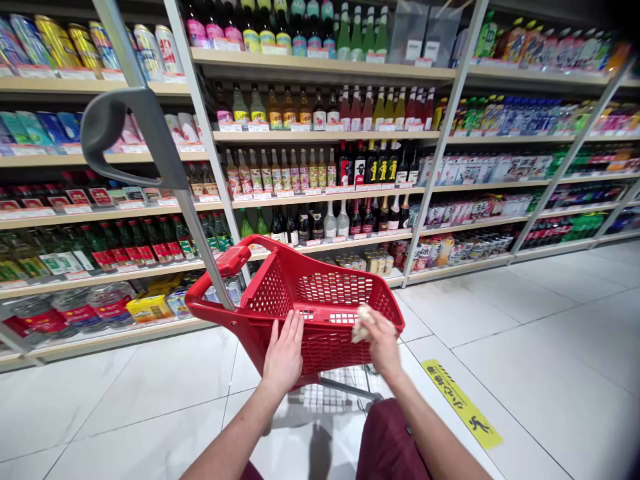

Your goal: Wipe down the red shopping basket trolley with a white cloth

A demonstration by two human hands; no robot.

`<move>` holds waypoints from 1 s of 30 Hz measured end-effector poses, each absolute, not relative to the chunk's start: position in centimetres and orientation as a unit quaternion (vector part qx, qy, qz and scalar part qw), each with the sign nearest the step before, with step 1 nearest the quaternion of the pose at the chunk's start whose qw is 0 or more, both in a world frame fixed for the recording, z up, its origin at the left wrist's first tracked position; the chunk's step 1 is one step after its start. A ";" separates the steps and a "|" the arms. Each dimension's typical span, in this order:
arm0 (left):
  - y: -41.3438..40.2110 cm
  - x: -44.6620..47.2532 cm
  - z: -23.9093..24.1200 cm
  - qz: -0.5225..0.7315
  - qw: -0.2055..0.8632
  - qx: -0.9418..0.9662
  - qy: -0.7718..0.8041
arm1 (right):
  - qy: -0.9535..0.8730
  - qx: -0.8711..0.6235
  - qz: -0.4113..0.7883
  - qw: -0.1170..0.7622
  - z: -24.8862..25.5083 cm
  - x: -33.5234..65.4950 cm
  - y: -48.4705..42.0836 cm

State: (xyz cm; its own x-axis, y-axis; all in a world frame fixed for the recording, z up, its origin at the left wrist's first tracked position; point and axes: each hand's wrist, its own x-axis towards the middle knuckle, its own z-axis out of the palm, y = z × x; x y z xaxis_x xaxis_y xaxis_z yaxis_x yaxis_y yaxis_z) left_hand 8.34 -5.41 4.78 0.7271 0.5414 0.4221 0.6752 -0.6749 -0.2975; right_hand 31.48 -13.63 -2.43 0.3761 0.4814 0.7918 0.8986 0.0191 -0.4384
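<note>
Right hand (384, 343) closed on crumpled off-white cloth (362, 325), at near rim of red plastic shopping cart (325, 353), front end. Left hand (284, 353) flat, fingers extended, against same side, nearer the handle. Cart stands on white tiles (150, 413) (yellow slip-warning sticker (461, 403) to the right), beside drink shelves (325, 136).

In the centre of the frame, the basket (323, 329) is coloured plain red, its walls patterned with rows of holes. The cloth (362, 327) is seen as off-white. Dark grey is shown by the handle (163, 137), upper left. The white floor (165, 400) is crossed by dark lines. The yellow sticker (463, 403), lower right, is printed with 1 black figure and black characters. Maroon is shown by the trousers (390, 440), bottom centre.
</note>
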 end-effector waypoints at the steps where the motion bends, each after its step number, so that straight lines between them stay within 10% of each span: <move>1: -5.4 8.4 4.8 -0.153 0.217 -0.903 -0.339 | -0.481 -0.685 -0.219 0.500 -2.6 32.7 -14.2; 30: 6.5 22.0 1.1 -0.433 0.096 -0.870 -0.215 | -0.482 -0.782 -0.190 0.346 -1.6 47.0 -13.8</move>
State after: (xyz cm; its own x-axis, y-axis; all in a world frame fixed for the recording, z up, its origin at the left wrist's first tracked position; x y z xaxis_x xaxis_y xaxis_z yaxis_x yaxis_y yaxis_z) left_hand 22.03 6.55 1.14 0.5329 0.2899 0.7950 0.4568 -0.8894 0.0181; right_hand 46.99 -13.76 -1.62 0.4621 0.6226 0.6315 0.8861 -0.2954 -0.3571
